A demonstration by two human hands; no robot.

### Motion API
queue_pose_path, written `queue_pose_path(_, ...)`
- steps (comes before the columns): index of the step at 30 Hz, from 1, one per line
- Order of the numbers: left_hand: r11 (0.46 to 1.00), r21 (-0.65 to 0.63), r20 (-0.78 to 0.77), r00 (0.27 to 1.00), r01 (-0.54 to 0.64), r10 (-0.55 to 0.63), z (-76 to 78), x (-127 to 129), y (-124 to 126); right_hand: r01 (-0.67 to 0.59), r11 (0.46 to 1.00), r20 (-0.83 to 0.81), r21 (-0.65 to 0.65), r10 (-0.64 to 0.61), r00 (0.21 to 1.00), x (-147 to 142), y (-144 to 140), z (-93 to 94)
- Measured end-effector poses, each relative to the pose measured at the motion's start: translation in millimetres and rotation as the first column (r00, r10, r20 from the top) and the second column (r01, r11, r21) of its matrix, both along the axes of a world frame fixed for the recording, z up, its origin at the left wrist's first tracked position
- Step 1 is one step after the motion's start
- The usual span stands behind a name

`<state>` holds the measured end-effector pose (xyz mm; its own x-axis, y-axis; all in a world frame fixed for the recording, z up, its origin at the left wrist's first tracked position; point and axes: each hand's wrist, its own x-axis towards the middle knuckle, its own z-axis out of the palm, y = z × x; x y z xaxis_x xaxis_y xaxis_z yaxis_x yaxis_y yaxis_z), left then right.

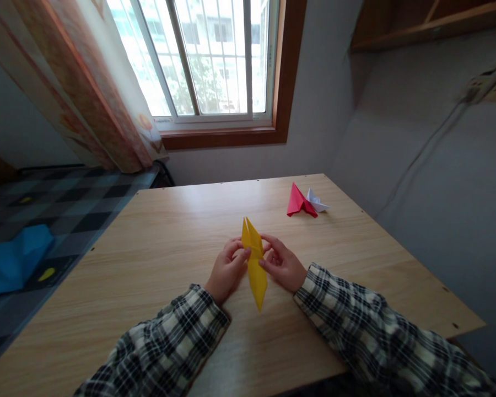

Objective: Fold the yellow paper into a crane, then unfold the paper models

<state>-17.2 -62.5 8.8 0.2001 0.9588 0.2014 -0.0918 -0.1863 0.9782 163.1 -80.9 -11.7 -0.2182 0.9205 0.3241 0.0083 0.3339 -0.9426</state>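
A folded piece of yellow origami paper is held up between my two hands, just above the wooden table. It is long and narrow, with two split points at the top and a single point at the bottom. My left hand pinches its left edge near the middle, thumb in front. On the opposite edge, my right hand grips it with thumb and fingers. The fingers behind the paper are partly hidden.
A red folded paper and a white folded paper stand at the table's back right. Left of the table, a blue folded paper lies on a checked cloth. A window and curtain are behind.
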Motion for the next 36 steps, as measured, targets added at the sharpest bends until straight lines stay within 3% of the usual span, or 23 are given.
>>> queue_pose_path(6,0.997,0.010,-0.048,0.996,0.072,-0.071,-4.9,-3,4,0.046,0.996,0.102,0.073,-0.054,0.993,2,-2,2.8)
queue_pose_path(16,0.995,-0.020,-0.045,0.994,0.101,-0.102,-4.4,-4,4,-0.010,0.996,0.136,0.090,-0.002,0.991,4,-2,3.3)
queue_pose_path(23,0.995,-0.036,-0.015,0.996,0.090,-0.091,-0.6,-3,2,-0.045,0.992,0.127,0.119,0.030,0.991,4,-5,8.6)
queue_pose_path(31,0.998,-0.020,-0.053,0.997,0.058,-0.059,-1.0,-2,1,0.013,0.971,0.100,0.240,-0.038,0.994,7,-3,10.1)
queue_pose_path(36,0.999,0.006,-0.074,0.997,0.033,-0.033,7.0,0,-3,0.053,0.960,0.125,0.276,-0.090,0.988,6,-3,14.7)
